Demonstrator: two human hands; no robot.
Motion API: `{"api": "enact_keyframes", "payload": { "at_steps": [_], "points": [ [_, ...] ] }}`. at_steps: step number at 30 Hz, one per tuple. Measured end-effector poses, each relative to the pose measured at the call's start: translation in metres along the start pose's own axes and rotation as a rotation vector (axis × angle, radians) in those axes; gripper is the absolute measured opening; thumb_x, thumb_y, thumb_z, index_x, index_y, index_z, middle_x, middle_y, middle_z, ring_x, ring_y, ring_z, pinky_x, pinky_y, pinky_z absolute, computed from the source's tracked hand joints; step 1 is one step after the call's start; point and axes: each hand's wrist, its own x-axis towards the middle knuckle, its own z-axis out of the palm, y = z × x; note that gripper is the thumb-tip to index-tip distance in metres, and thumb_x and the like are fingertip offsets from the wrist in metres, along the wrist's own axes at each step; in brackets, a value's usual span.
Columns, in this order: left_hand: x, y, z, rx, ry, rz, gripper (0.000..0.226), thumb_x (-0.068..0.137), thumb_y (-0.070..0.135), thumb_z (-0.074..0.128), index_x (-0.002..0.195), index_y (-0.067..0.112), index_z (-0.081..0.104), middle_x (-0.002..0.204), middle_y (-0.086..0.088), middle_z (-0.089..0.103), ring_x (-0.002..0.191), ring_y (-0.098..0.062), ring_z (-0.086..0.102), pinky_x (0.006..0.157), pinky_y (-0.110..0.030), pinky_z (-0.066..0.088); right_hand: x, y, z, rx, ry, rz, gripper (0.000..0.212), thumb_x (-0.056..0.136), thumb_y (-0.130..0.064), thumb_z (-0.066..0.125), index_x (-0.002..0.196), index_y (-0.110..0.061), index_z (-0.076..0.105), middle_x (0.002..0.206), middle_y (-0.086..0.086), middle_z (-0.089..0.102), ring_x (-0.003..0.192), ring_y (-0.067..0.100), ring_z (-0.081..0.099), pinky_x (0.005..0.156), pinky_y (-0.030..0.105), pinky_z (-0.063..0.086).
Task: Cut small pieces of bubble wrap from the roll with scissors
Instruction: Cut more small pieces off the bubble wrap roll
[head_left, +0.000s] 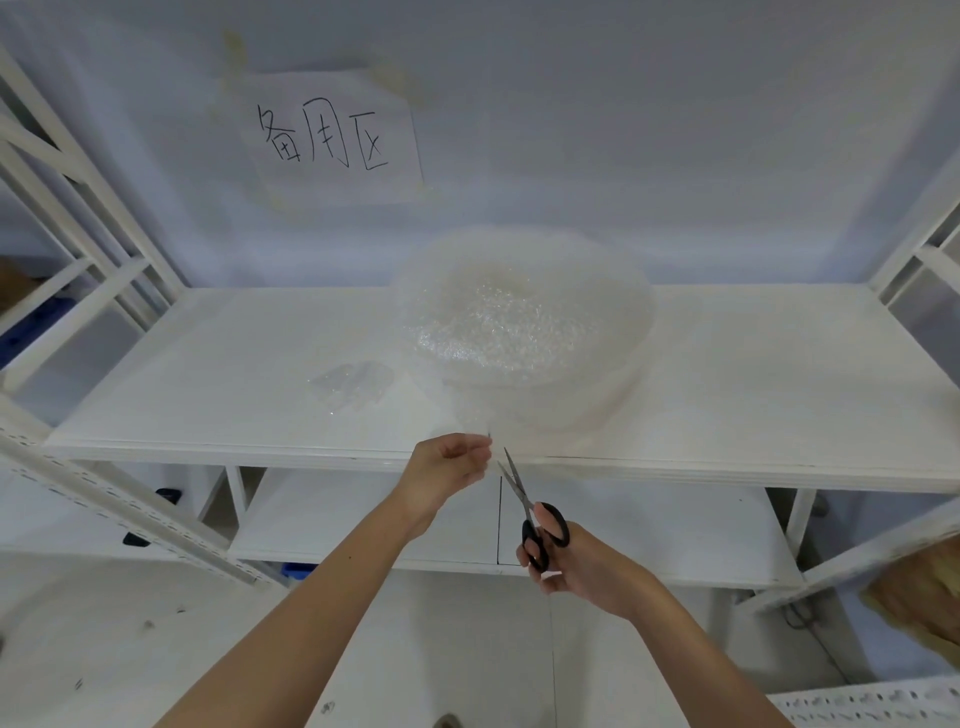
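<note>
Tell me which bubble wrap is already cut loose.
The small clear pieces lying flat on the shelf, left of the roll. The sheet pinched by the left hand still joins the roll.

L hand (451, 465) – pinch grip, arm extended | R hand (576, 564) – fingers curled, lower

white shelf (208, 374), handwritten paper sign (332, 137)

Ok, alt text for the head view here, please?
A person's left hand pinches the loose edge of a bubble wrap roll on a white shelf while the right hand holds black-handled scissors, blades slightly open, beside it. Cut pieces lie left of the roll.
</note>
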Motion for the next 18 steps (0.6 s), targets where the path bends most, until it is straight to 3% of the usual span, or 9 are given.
{"api": "enact_keyframes", "payload": {
  "at_steps": [7,18],
  "points": [
    [0.001,-0.004,0.000,-0.139,0.012,-0.034,0.010,0.089,0.004,0.067,0.099,0.004,0.071,0.091,-0.009,0.067,0.085,-0.018,0.064,0.076,-0.020,0.057,0.006,-0.008,0.003,0.040,0.012,-0.031,0.053,0.081,-0.066,0.049,0.070,-0.015,0.046,0.076,0.000,0.056,0.065,0.016,0.049,0.066,0.027,0.040],
    [0.003,-0.010,-0.003,-0.176,0.060,-0.050,0.013,0.089,0.004,0.067,0.102,0.001,0.070,0.098,-0.012,0.068,0.088,-0.017,0.067,0.079,-0.021,0.057,0.014,-0.008,0.008,0.166,0.039,-0.025,0.044,0.081,-0.056,0.056,0.069,-0.014,0.051,0.072,0.001,0.054,0.064,0.018,0.048,0.067,0.030,0.042]
  ]
}}
